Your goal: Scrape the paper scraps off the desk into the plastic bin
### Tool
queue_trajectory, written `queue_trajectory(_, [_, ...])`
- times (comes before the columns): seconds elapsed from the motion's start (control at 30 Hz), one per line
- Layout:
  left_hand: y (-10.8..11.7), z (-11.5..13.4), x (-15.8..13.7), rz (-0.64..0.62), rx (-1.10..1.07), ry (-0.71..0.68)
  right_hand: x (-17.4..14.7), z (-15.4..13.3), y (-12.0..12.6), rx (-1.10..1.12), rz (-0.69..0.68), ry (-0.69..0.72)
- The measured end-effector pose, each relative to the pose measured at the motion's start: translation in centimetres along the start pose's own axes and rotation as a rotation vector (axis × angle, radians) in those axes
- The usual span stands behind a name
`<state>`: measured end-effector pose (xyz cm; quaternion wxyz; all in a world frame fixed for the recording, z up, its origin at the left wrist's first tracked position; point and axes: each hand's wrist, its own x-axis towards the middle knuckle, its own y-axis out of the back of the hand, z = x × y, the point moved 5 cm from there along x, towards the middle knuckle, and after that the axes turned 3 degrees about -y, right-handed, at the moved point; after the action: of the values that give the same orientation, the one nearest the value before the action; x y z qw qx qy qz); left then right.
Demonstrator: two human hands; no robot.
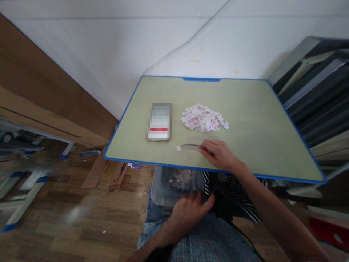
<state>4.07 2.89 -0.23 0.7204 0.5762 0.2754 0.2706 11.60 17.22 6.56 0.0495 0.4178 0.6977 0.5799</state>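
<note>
The right hand (219,154) has its fingertips pinched together on a thin curved tool (191,145), whose tip, toward nine o'clock, meets a small white scrap (179,149). From that hand, the paper pile (204,119) lies near eleven o'clock, the blurred rectangular object (159,122) at ten. At seven, the left hand (188,211) rests by a clear bin (157,187); its grip I cannot tell.

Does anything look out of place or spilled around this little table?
One small white bit lies alone on the floor at lower left, too small to identify. It looks stray because the paper-like scraps on the table mostly sit in one loose heap.
</note>
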Motion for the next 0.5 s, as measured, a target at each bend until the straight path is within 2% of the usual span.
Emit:
queue_trajectory(0.17, [-0.05,0.0,-0.01,-0.006,0.002,-0.01,-0.13,0.12,0.63,0.074,0.072,-0.023])
queue_trajectory(0.37, [-0.07,-0.07,0.06,-0.005,0.001,-0.009,-0.08,-0.15,0.12,0.05,-0.022,0.024])
queue_trajectory(0.5, [-0.03,-0.06,0.06,-0.003,0.011,-0.007,-0.09,0.29,0.64,-0.06,0.108,-0.065])
